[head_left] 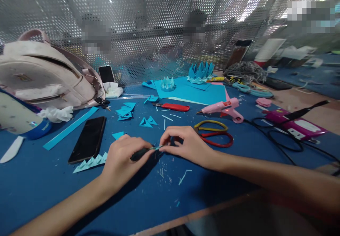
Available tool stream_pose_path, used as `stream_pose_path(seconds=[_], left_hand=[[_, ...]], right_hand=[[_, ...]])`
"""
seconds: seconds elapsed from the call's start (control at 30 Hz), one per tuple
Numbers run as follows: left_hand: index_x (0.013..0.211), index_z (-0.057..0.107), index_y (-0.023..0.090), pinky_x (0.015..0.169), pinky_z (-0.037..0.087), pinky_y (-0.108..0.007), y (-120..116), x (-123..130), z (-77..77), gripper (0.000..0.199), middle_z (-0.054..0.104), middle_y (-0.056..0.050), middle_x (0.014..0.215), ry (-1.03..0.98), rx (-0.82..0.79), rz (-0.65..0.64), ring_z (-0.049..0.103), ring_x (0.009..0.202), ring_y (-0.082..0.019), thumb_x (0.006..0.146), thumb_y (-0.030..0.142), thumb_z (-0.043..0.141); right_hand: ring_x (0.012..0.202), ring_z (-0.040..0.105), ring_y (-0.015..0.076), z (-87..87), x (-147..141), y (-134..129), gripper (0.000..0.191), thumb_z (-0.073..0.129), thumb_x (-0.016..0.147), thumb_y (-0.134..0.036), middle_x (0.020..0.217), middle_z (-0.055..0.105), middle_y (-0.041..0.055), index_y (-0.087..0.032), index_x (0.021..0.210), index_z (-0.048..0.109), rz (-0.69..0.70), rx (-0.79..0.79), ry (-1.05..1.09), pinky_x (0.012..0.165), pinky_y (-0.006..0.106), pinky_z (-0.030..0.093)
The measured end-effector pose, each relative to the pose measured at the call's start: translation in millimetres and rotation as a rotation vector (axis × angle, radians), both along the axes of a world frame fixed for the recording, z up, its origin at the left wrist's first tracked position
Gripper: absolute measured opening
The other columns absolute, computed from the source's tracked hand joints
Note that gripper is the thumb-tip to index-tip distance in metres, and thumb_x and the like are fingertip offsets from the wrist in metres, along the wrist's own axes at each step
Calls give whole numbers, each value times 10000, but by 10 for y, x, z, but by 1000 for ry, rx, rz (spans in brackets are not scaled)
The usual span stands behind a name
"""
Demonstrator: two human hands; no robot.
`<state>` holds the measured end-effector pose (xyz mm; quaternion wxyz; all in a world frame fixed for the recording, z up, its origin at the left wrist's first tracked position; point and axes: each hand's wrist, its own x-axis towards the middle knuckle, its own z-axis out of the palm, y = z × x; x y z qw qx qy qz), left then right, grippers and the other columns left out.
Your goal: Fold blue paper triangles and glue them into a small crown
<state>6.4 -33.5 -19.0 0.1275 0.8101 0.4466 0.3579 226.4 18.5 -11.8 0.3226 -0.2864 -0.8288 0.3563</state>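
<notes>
Both hands meet over the middle of the blue table, fingertips almost touching. My left hand (pixel 124 156) is closed in a thumb-and-finger pinch on one end of a small pale blue-green paper piece (pixel 156 148). Its other end is pinched by my right hand (pixel 182 144). The fingers cover most of that piece, so its shape is hard to make out. Beside my left wrist lies a pale paper strip with a row of folded points (pixel 91 163). Blue folded paper triangles (pixel 147 122) sit just beyond the hands. Scissors (pixel 216 133) with yellow and red handles lie past my right hand.
A pink glue gun (pixel 221 109), a red cutter knife (pixel 175 107) and blue paper sheets (pixel 180 90) lie farther back. Two spiky paper crowns (pixel 168 84) stand there. At left are a phone (pixel 89 138) and a backpack (pixel 47 73); black cable (pixel 273 135) coils at right.
</notes>
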Motion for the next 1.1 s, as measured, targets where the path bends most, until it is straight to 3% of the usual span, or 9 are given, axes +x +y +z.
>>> stream_pose_path(seconds=[0.27,0.6,0.77,1.0,1.1], left_hand=[[883,663,197,636,329,-290,-15,7,5,45,711,25,763,109,287,-50,595,631,-124,927,187,665],[871,619,194,640,383,-291,-2,-17,8,84,694,13,728,96,325,2,609,617,-144,917,216,685],[888,589,190,692,391,-298,-2,-30,6,86,734,12,845,168,386,-36,655,682,-134,938,134,631],[869,571,172,696,389,-306,22,-36,-27,117,715,-6,824,234,462,-67,641,697,-145,943,81,575],[882,579,169,697,383,-319,19,-56,-37,109,726,-19,836,255,514,-74,616,675,-151,943,80,565]], right_hand=[[704,548,101,-42,8,-32,56,705,857,-140,775,646,-3,-159,819,669,33,257,64,630,209,436],[755,564,128,-58,30,-25,61,654,889,-128,790,658,13,-162,839,647,68,387,65,699,248,460],[790,563,144,-59,65,-7,95,566,948,-142,832,662,49,-145,884,636,120,588,-3,732,270,465],[765,543,154,-74,107,2,173,480,984,-134,834,673,43,-165,899,627,117,1037,-188,690,275,451],[785,556,157,-81,100,-7,136,488,975,-132,853,675,45,-164,938,615,129,1002,-149,718,281,471]])
